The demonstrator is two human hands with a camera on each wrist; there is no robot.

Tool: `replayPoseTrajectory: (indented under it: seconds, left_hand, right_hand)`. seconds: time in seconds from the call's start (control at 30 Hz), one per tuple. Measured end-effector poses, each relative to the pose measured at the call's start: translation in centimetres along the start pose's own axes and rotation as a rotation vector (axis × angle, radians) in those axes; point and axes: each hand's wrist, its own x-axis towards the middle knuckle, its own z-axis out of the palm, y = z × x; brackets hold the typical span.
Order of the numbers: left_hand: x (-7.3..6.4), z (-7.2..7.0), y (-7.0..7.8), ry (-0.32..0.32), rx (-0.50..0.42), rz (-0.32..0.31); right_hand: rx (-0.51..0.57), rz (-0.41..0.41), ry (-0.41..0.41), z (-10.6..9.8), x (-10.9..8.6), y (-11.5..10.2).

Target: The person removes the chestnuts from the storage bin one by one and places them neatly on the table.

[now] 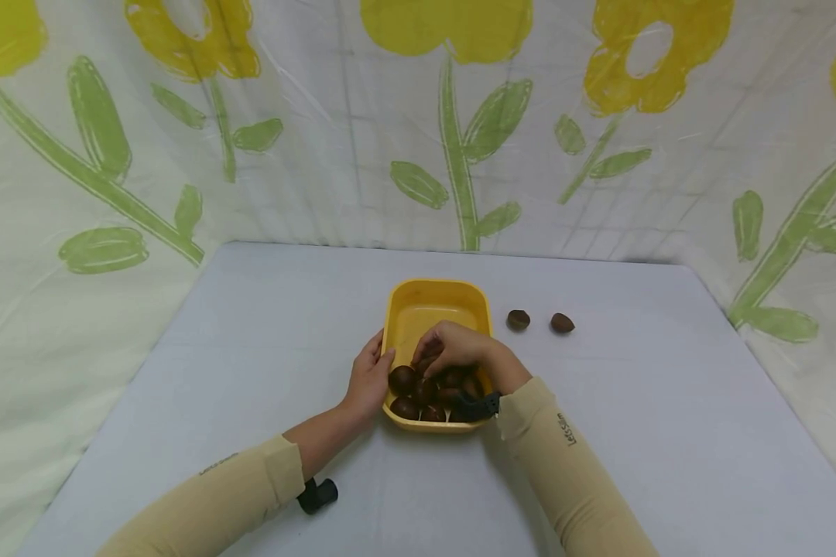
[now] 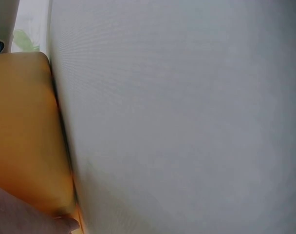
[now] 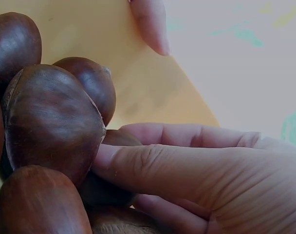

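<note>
A yellow plastic box (image 1: 435, 291) stands on the table, with several glossy brown chestnuts (image 1: 406, 408) gathered at its near end. At the box's left side, my left hand (image 1: 368, 381) grips the wall, thumb at the rim. The left wrist view shows the box's outer wall (image 2: 26, 131) and a bit of that hand. My right hand (image 1: 457, 345) reaches down inside, fingers curled among the nuts. In the right wrist view its thumb and fingers close around a chestnut (image 3: 122, 138), mostly hidden behind a larger chestnut (image 3: 53, 119).
Two loose chestnuts lie on the table to the right of the box, one nearer (image 1: 519, 320) and one farther right (image 1: 562, 323). A black wrist device (image 1: 318, 496) shows under the left forearm. Behind the pale table (image 1: 279, 309) hangs a flower-painted white cloth (image 1: 320, 155).
</note>
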Motion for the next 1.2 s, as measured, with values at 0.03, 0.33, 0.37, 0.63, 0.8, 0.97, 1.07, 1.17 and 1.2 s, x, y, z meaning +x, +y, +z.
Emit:
replayPoseTrajectory:
  seconds: [0.03,0.33,0.37,0.63,0.8,0.97,1.07,1.17,1.2]
  left_hand:
    - [0.0,0.0,0.0,0.0,0.004,-0.002]
    - [-0.1,0.0,0.0,-0.018,-0.002,0.005]
    - [-0.1,0.0,-0.1,-0.017,-0.001,0.003]
    - [-0.2,0.0,0.0,-0.015,-0.013,-0.001]
    - [-0.2,0.0,0.0,-0.021,-0.021,0.008]
    - [-0.3,0.1,0.0,-0.01,-0.023,0.006]
    - [-0.3,0.1,0.0,-0.007,-0.024,0.007]
    - [-0.2,0.1,-0.1,-0.011,-0.03,0.01]
    - [-0.2,0.0,-0.1,-0.012,-0.031,0.011]
  right_hand:
    - [-0.001,-0.005,0.0,0.0,0.0,0.0]
    - [0.0,-0.022,0.097,0.0,-0.2,0.0]
    - [-0.001,-0.019,0.116,-0.1,-0.3,-0.1]
    - [0.033,-0.035,0.225,-0.8,-0.9,-1.2]
    - [0.054,0.02,0.294,-1.6,-1.8,-1.4]
    - [0.064,0.047,0.416,-3.1,-3.4,-1.6]
    - [0.086,0.039,0.485,-4.1,-4.6,-1.2]
    - [0.118,0.043,0.55,-5.1,-6.0,-0.7]
    - [0.126,0.049,0.572,-5.4,-6.4,-0.5]
